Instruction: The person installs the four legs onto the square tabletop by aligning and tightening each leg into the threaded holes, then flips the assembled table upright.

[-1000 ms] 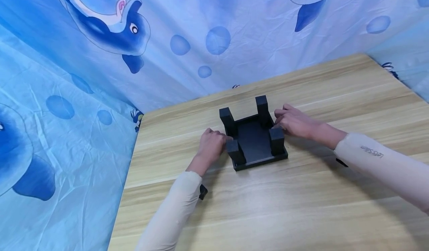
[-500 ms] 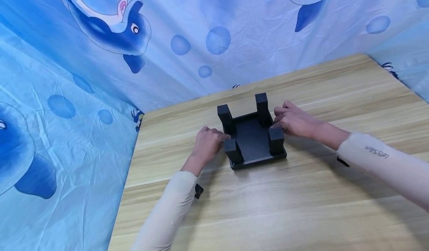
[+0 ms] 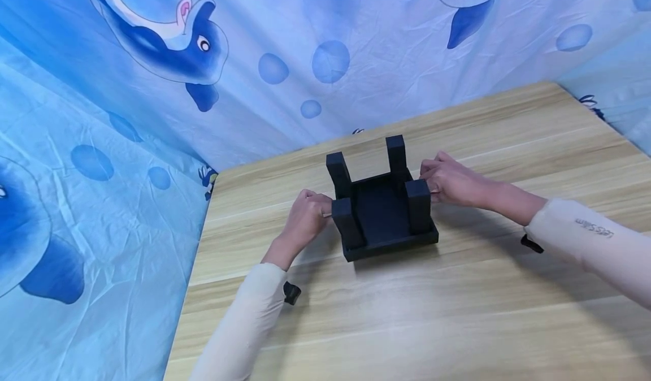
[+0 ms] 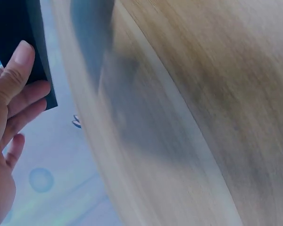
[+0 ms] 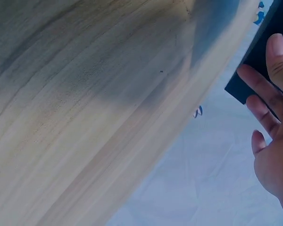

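A small black table point(image 3: 380, 214) is upside down in the head view, its square legs pointing up from the corners of a shallow rimmed top. My left hand point(image 3: 307, 216) grips its left side. On the opposite side, my right hand point(image 3: 454, 181) holds the edge; part of the fingers is hidden behind a leg. In the left wrist view the left thumb lies on the black panel point(image 4: 20, 28), with fingers around its lower end. The right wrist view has the right hand point(image 5: 276, 136) pinching the other end similarly. The table is raised above the wooden surface, casting shadows.
A wood-grain tabletop point(image 3: 407, 319) stretches beneath both forearms. Blue curtains point(image 3: 285, 25) with cartoon dolphins and bubbles hang behind it and at the left. Each wrist carries a small black device, such as the left one point(image 3: 291, 293).
Both hands have lifted the upturned black table off the tabletop, and it looks slightly larger. The left hand has shifted a little left, the right hand a little right.
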The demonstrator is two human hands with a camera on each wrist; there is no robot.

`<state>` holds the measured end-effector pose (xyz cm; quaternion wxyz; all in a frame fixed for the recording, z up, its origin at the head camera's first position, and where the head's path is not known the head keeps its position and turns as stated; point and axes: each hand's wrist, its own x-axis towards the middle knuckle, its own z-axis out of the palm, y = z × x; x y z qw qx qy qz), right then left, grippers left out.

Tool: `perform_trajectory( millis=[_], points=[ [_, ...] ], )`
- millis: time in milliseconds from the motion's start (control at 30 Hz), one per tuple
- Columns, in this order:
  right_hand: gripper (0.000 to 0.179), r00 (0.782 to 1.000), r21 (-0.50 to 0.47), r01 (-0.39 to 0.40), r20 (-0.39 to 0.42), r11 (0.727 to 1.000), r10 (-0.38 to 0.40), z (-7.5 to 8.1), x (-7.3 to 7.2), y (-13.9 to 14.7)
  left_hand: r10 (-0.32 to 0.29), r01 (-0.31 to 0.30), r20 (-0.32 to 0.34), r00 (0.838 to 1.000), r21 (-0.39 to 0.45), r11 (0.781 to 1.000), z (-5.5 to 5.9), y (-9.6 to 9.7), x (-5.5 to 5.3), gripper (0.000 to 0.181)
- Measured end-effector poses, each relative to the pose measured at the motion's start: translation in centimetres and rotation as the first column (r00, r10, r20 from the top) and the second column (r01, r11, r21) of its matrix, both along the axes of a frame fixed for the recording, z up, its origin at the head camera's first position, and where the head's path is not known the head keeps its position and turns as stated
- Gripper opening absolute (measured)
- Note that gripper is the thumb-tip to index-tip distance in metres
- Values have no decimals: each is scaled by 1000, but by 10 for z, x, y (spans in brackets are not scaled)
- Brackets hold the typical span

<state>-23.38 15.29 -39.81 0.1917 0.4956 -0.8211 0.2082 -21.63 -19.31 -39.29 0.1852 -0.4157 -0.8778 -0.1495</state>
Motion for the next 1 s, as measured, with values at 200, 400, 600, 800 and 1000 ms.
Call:
perform_trajectory(
  millis=[200, 400, 600, 800, 1000],
  points=[
    [33, 978, -103, -52, 197, 993, 72, 7, 6, 5, 7, -11, 70, 998, 51, 999, 7, -3, 5, 24],
    [27, 916, -218, -79, 368, 973, 157, 12, 9, 8, -6, -12, 163, 987, 110, 994, 12, -6, 9, 18],
    [28, 843, -305, -138, 463, 942, 273, 13, 5, 10, 20, -61, 255, 967, 155, 986, 18, -6, 12, 14],
    [20, 753, -245, -27, 633, 969, 181, 20, 7, 16, 2, -72, 315, 949, 210, 975, 18, -7, 12, 12],
    [16, 651, -167, 108, 757, 980, 58, 37, 9, 16, -79, -69, 380, 922, 362, 930, 21, -5, 11, 20]
  ],
)
